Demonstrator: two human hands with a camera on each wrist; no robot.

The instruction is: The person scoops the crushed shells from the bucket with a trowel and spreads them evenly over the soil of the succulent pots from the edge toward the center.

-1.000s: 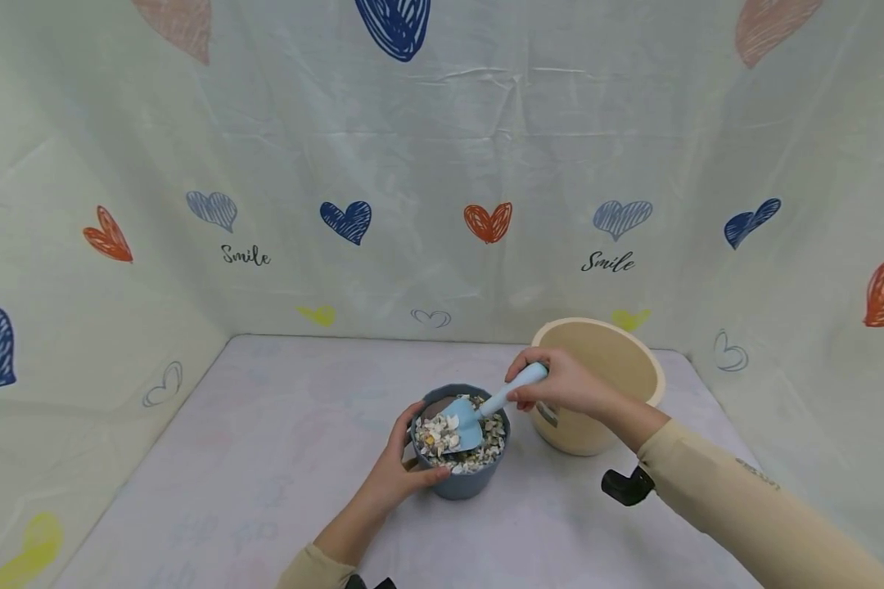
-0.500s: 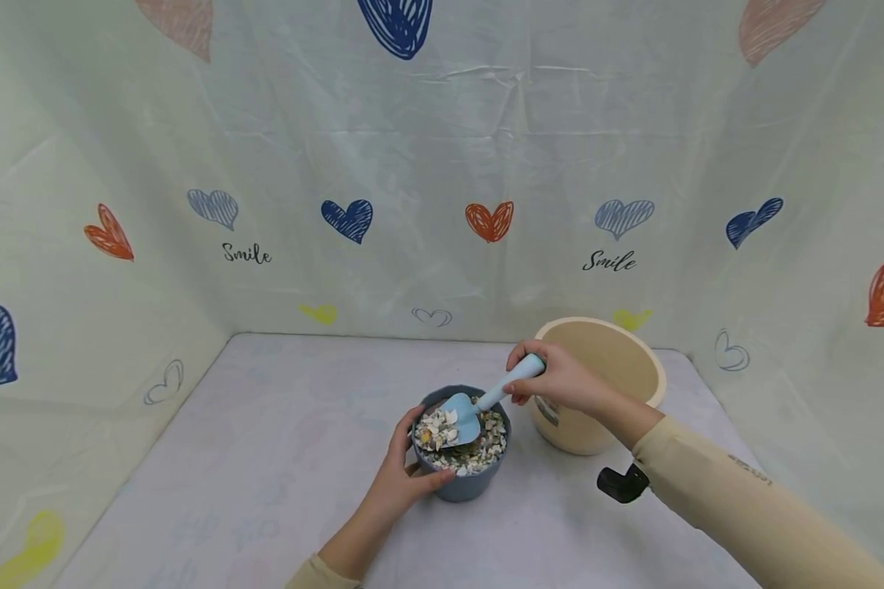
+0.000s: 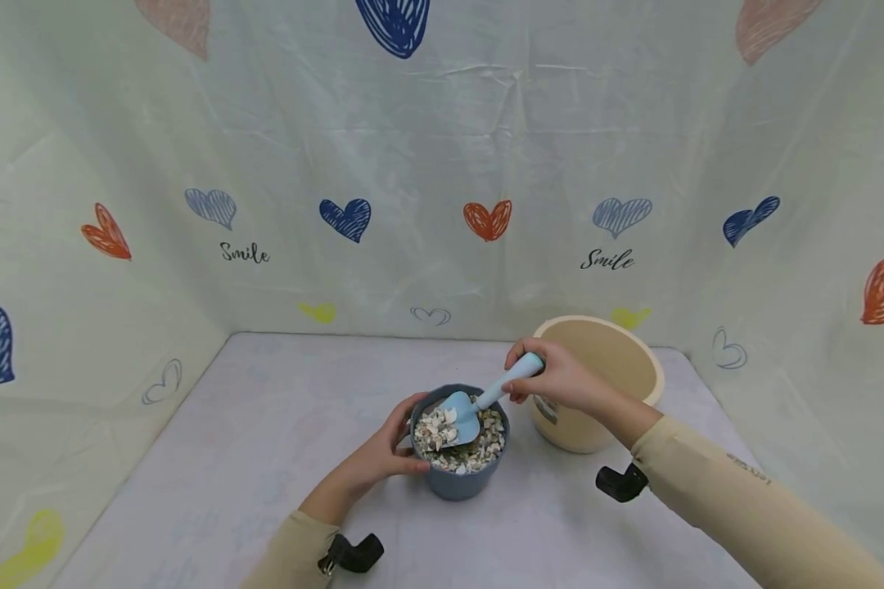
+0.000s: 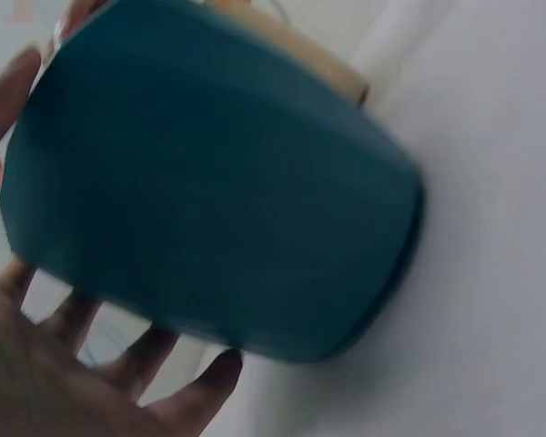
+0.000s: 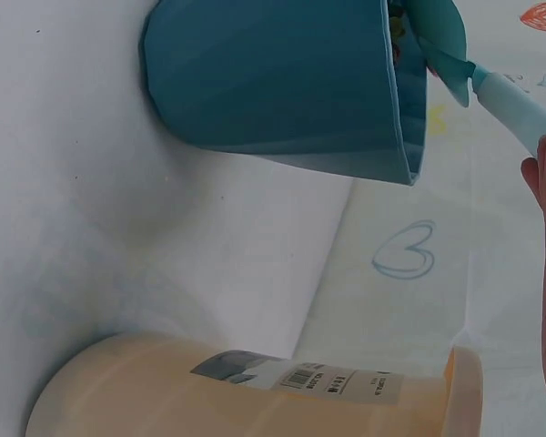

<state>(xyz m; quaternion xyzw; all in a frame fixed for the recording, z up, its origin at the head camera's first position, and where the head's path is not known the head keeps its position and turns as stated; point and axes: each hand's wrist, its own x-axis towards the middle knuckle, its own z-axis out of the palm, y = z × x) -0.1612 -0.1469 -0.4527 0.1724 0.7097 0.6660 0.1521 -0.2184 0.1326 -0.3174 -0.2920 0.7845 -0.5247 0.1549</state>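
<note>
A blue-grey plant pot [image 3: 460, 486] stands on the table, filled with pale stone-like chips [image 3: 479, 451]. My left hand [image 3: 368, 460] is at its left side, fingers spread and fingertips right at the wall. In the left wrist view the pot [image 4: 209, 182] fills much of the frame above the spread fingers [image 4: 146, 360]. Over the chips, my right hand [image 3: 560, 378] holds a light blue hand trowel [image 3: 504, 386] by its handle, blade down inside the rim with pale chips on and beside it. The right wrist view shows the trowel [image 5: 441, 45] at the pot's mouth.
A larger cream bucket [image 3: 576, 432] stands right behind the pot, below my right forearm; its label [image 5: 300, 375] shows in the right wrist view. A white sheet with printed hearts [image 3: 412, 164] walls in the table [image 3: 280, 425] at the back and sides.
My left hand has drawn back leftward, its thumb sliding from the pot's front to its side. The trowel tilted slightly, its handle rising a little. Pot and bucket stay put.
</note>
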